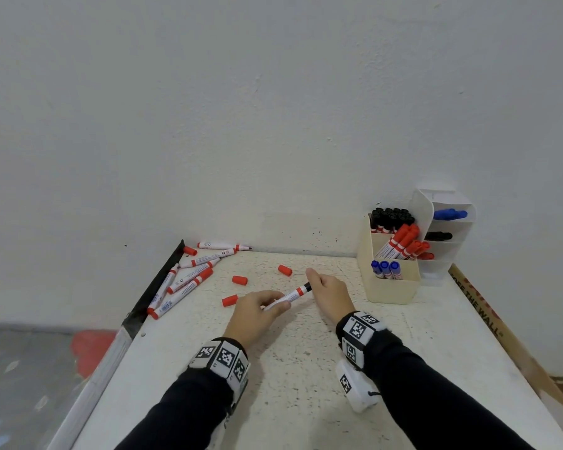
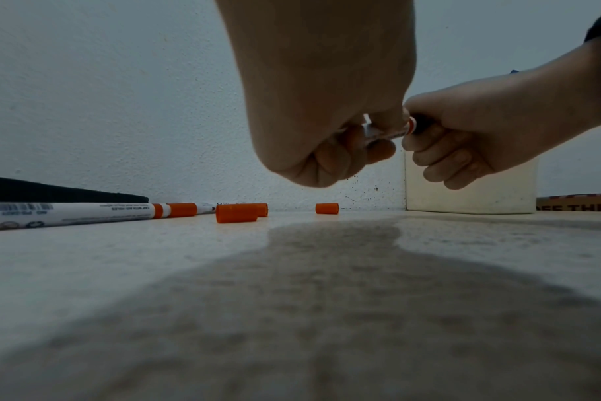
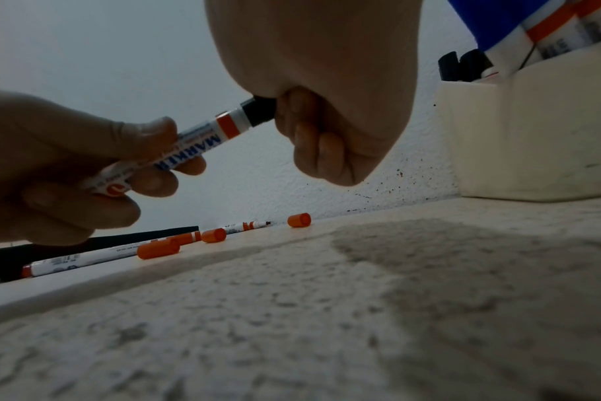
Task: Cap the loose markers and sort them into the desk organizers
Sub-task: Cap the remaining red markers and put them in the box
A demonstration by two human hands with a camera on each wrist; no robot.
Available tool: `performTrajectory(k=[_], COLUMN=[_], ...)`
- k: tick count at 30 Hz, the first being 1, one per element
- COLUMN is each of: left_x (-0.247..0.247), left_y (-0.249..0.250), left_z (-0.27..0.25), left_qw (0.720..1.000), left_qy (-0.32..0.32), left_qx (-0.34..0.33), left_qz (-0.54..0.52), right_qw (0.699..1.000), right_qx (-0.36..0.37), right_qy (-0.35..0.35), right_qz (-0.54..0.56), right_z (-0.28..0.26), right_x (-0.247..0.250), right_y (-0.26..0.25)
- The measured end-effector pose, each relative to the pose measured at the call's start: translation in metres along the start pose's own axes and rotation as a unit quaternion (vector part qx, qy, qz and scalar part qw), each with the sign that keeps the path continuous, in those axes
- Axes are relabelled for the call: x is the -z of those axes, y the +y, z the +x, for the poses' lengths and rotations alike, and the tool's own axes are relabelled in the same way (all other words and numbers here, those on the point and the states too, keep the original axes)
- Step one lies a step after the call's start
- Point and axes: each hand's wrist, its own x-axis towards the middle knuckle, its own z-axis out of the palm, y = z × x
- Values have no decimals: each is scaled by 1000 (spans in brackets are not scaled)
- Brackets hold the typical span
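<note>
Frame centre, just above the counter: left hand grip curls round the white marker barrel; right hand grip is closed on its black cap end. Loose red caps lie left of the hands, organizer at right.

White speckled table, bare white wall, printed cardboard strip along its right edge.
</note>
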Motion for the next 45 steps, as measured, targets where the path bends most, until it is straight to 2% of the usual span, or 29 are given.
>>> performTrajectory(k=[3, 5, 7, 10, 18, 20, 21, 23, 24, 25, 27, 29, 33, 39, 45], left_x=[-1, -2, -1, -1, 0, 5, 11, 30, 42, 54, 76, 91, 104, 102, 104], left_y=[-1, 1, 3, 6, 9, 11, 10, 0, -7, -15, -27, -32, -42, -50, -39], left_z=[1, 1, -1, -2, 0, 1, 1, 4, 5, 5, 4, 0, -3, -7, -5], left_qw=[999, 996, 981, 966, 984, 986, 985, 980, 972, 958, 905, 862, 836, 837, 885], left_qy=[-34, -65, -102, -127, -59, -17, 23, 128, 160, 163, 116, 75, 57, 43, 56], left_qx=[-4, 41, 100, 124, 127, 131, 136, 150, 163, 183, 236, 258, 246, 260, 206], left_qz=[12, -44, -130, -186, -107, -102, -103, -30, 53, 151, 335, 430, 487, 480, 414], right_qw=[1000, 1000, 999, 996, 996, 996, 996, 996, 997, 997, 997, 997, 997, 997, 998], right_qx=[-5, 10, 37, 73, 78, 81, 80, 74, 71, 68, 64, 67, 68, 69, 67], right_qy=[-11, -12, -12, -18, -44, -41, -43, -45, -42, -37, -24, -16, -21, -15, -11], right_qz=[-2, 10, 33, 53, -3, -3, -2, 0, 3, 11, 31, 25, 22, 7, 15], right_z=[-1, -2, -2, -1, 2, 1, 0, 1, 1, 1, 0, 0, -2, -3, -3], right_x=[-2, -3, -4, -3, -8, -9, -9, -10, -11, -12, -14, -16, -19, -19, -20], right_y=[-2, -4, -5, -6, 1, 1, 1, 2, 2, 3, 1, 1, 0, -1, 0])
